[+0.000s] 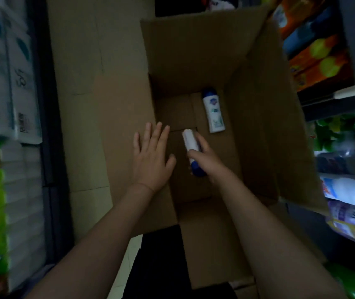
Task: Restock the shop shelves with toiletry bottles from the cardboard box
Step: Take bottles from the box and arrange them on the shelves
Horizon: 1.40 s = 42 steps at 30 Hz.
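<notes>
One bottle (213,113) lies in the cardboard box (258,126), shelves (344,93) right.

Dim, underexposed view with a murky colour cast. Wide-angle distortion bends the edges. Shelf goods (10,67) at both sides are smeared by blur.

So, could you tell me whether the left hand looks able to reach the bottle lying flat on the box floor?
Probably yes. The left hand is open and holds nothing, the cardboard box is open on top, and nothing covers the lying bottle.
</notes>
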Each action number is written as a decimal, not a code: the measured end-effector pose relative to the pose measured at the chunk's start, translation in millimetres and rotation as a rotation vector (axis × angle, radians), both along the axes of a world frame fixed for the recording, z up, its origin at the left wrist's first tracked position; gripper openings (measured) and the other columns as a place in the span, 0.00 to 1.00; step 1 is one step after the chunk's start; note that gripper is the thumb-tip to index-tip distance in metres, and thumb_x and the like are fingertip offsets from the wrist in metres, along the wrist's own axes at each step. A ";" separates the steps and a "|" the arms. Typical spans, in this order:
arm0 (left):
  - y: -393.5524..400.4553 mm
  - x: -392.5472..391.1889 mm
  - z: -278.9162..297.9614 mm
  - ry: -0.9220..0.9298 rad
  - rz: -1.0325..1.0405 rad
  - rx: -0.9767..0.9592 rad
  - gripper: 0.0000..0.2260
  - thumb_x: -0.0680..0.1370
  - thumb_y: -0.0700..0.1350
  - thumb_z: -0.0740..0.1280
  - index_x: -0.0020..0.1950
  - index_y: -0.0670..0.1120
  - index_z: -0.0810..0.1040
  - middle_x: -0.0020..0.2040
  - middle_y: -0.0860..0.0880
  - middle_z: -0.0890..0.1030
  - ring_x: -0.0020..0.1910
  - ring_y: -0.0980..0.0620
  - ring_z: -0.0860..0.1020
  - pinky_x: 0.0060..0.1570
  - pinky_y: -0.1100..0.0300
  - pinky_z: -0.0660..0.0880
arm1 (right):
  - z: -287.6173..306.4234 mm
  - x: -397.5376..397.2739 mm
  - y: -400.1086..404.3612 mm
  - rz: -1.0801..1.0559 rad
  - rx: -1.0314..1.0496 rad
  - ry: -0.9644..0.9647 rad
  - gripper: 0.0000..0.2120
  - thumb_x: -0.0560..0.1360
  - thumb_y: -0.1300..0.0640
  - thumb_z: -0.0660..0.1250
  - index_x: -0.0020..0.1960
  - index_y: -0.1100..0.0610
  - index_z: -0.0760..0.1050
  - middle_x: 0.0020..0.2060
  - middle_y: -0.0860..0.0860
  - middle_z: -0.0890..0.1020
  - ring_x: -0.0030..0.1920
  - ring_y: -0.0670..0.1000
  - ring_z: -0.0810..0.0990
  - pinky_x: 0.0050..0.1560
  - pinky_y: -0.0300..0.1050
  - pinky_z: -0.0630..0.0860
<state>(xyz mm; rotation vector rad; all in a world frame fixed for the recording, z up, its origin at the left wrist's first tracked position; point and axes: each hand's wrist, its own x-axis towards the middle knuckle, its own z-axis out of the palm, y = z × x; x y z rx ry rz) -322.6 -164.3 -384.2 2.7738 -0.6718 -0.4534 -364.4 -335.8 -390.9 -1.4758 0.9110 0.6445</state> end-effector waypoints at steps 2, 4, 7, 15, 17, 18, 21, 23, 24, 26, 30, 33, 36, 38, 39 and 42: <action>-8.9 -4.5 21.9 0.104 0.037 -0.087 0.35 0.78 0.55 0.64 0.81 0.54 0.49 0.82 0.50 0.50 0.80 0.49 0.44 0.78 0.45 0.42 | 45.4 -14.5 -13.5 -0.117 0.175 0.011 0.33 0.75 0.55 0.66 0.74 0.39 0.57 0.61 0.53 0.75 0.48 0.58 0.81 0.42 0.50 0.79; -20.4 -11.3 53.4 0.179 -0.013 -0.226 0.38 0.75 0.53 0.69 0.80 0.58 0.51 0.82 0.51 0.49 0.80 0.49 0.43 0.77 0.46 0.46 | 91.7 -33.0 -25.9 -0.166 0.318 -0.021 0.24 0.76 0.56 0.66 0.70 0.48 0.63 0.55 0.58 0.79 0.41 0.55 0.80 0.38 0.49 0.76; -43.5 -24.7 114.3 0.123 -0.244 -0.295 0.34 0.73 0.53 0.73 0.76 0.58 0.63 0.80 0.50 0.56 0.80 0.46 0.48 0.77 0.42 0.49 | 158.4 -68.1 -47.7 -0.179 0.394 -0.106 0.14 0.78 0.57 0.63 0.63 0.53 0.71 0.48 0.60 0.79 0.37 0.54 0.79 0.36 0.47 0.72; -120.0 -100.2 314.5 0.271 -0.484 -0.638 0.22 0.67 0.50 0.80 0.58 0.48 0.79 0.53 0.51 0.81 0.51 0.51 0.79 0.51 0.51 0.77 | 363.6 -200.2 -103.2 -0.351 0.378 -0.460 0.36 0.74 0.32 0.53 0.55 0.65 0.77 0.36 0.62 0.80 0.26 0.54 0.76 0.25 0.41 0.71; -143.2 -132.7 368.8 0.458 -0.449 -0.801 0.16 0.70 0.46 0.78 0.54 0.44 0.79 0.48 0.48 0.83 0.45 0.53 0.81 0.47 0.54 0.78 | 412.3 -238.2 -113.6 -0.428 0.322 -0.621 0.41 0.71 0.27 0.48 0.52 0.61 0.79 0.36 0.60 0.80 0.25 0.52 0.75 0.24 0.39 0.69; -155.7 -151.8 396.2 0.541 -0.442 -0.897 0.14 0.73 0.45 0.76 0.54 0.43 0.79 0.47 0.45 0.84 0.43 0.53 0.80 0.46 0.55 0.77 | 438.2 -259.0 -115.7 -0.459 0.239 -0.701 0.40 0.70 0.26 0.48 0.51 0.60 0.80 0.37 0.58 0.79 0.26 0.51 0.74 0.24 0.38 0.69; -188.3 -214.9 478.2 0.718 -0.445 -1.149 0.06 0.78 0.46 0.69 0.55 0.50 0.80 0.49 0.51 0.85 0.47 0.56 0.81 0.51 0.57 0.78 | 510.7 -317.7 -108.7 -0.481 -0.143 -0.899 0.28 0.72 0.35 0.65 0.57 0.59 0.77 0.41 0.56 0.79 0.30 0.50 0.75 0.26 0.39 0.71; -202.8 -253.1 525.1 0.727 -0.507 -1.226 0.05 0.78 0.55 0.67 0.50 0.57 0.80 0.46 0.57 0.85 0.47 0.58 0.82 0.51 0.58 0.77 | 551.1 -354.3 -100.2 -0.511 -0.416 -0.945 0.17 0.73 0.48 0.72 0.56 0.59 0.77 0.41 0.56 0.79 0.32 0.51 0.75 0.29 0.40 0.71; -208.7 -270.6 545.3 0.726 -0.558 -1.237 0.08 0.75 0.62 0.66 0.49 0.61 0.80 0.48 0.57 0.85 0.49 0.56 0.83 0.52 0.55 0.78 | 569.7 -371.2 -96.6 -0.533 -0.535 -0.959 0.13 0.75 0.52 0.71 0.55 0.59 0.77 0.40 0.56 0.79 0.32 0.51 0.75 0.30 0.42 0.71; -218.4 -301.8 577.4 0.714 -0.669 -1.235 0.13 0.72 0.68 0.62 0.49 0.64 0.79 0.49 0.55 0.84 0.49 0.55 0.83 0.51 0.50 0.80 | 602.2 -401.9 -88.6 -0.581 -0.717 -0.983 0.08 0.77 0.56 0.69 0.53 0.59 0.78 0.36 0.53 0.79 0.30 0.50 0.74 0.30 0.42 0.71; -229.4 -357.7 617.5 0.740 -0.847 -1.262 0.10 0.83 0.57 0.57 0.49 0.61 0.77 0.42 0.69 0.82 0.44 0.71 0.79 0.48 0.69 0.74 | 645.1 -452.7 -76.5 -0.679 -0.956 -1.024 0.01 0.77 0.58 0.69 0.47 0.54 0.78 0.26 0.41 0.78 0.25 0.39 0.73 0.28 0.30 0.68; -232.0 -383.1 639.0 0.781 -1.012 -1.229 0.11 0.82 0.57 0.55 0.52 0.62 0.78 0.48 0.67 0.83 0.51 0.70 0.79 0.51 0.72 0.73 | 665.7 -483.0 -70.9 -0.737 -1.128 -1.015 0.05 0.73 0.55 0.74 0.49 0.49 0.81 0.37 0.40 0.84 0.35 0.38 0.79 0.37 0.31 0.72; -245.3 -390.9 654.6 0.661 -1.169 -1.191 0.09 0.84 0.49 0.58 0.56 0.57 0.78 0.55 0.57 0.82 0.56 0.61 0.79 0.58 0.68 0.73 | 676.0 -509.4 -77.6 -0.835 -1.276 -0.997 0.12 0.70 0.56 0.77 0.52 0.50 0.81 0.49 0.46 0.86 0.48 0.45 0.83 0.49 0.43 0.78; -262.7 -390.5 658.4 0.415 -1.178 -1.177 0.08 0.83 0.44 0.61 0.58 0.52 0.79 0.56 0.54 0.80 0.54 0.61 0.77 0.55 0.74 0.69 | 679.3 -524.0 -85.4 -0.920 -1.367 -0.973 0.16 0.67 0.56 0.79 0.53 0.52 0.81 0.51 0.49 0.85 0.52 0.48 0.83 0.54 0.49 0.79; -271.6 -390.1 658.2 0.317 -1.173 -1.153 0.09 0.82 0.43 0.62 0.58 0.50 0.80 0.56 0.53 0.79 0.52 0.63 0.76 0.52 0.77 0.67 | 681.0 -529.1 -89.4 -0.955 -1.415 -0.939 0.17 0.66 0.56 0.79 0.54 0.52 0.81 0.52 0.49 0.85 0.52 0.47 0.83 0.54 0.47 0.79; -297.3 -388.9 650.9 0.138 -1.188 -1.021 0.10 0.80 0.44 0.64 0.59 0.49 0.80 0.56 0.51 0.78 0.53 0.57 0.76 0.55 0.67 0.70 | 685.3 -538.5 -102.6 -0.985 -1.511 -0.834 0.18 0.66 0.58 0.80 0.53 0.51 0.79 0.50 0.46 0.84 0.48 0.38 0.81 0.49 0.32 0.75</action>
